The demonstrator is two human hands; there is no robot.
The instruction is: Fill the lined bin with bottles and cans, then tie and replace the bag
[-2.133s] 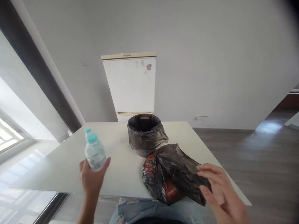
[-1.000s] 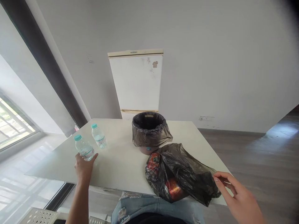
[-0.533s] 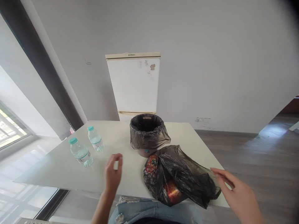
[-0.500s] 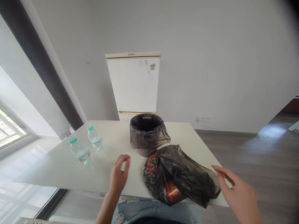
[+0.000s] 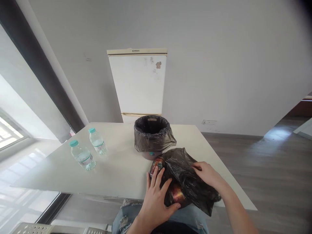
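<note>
A dark plastic bag with red and orange packages showing through lies at the near edge of the white table. My left hand rests flat on the bag's left side, fingers spread. My right hand presses on the top of the bag, its fingers curled into the plastic. Just behind the bag stands a small bin lined with a dark bag, its mouth open.
Two water bottles with teal caps stand on the table's left part, one nearer and one farther. A white fridge stands against the wall behind the table. Wooden floor lies to the right, a window to the left.
My left hand set a water bottle down beside the other one, let go, and moved right onto the bag. My right hand came in from the right onto the bag's top.
</note>
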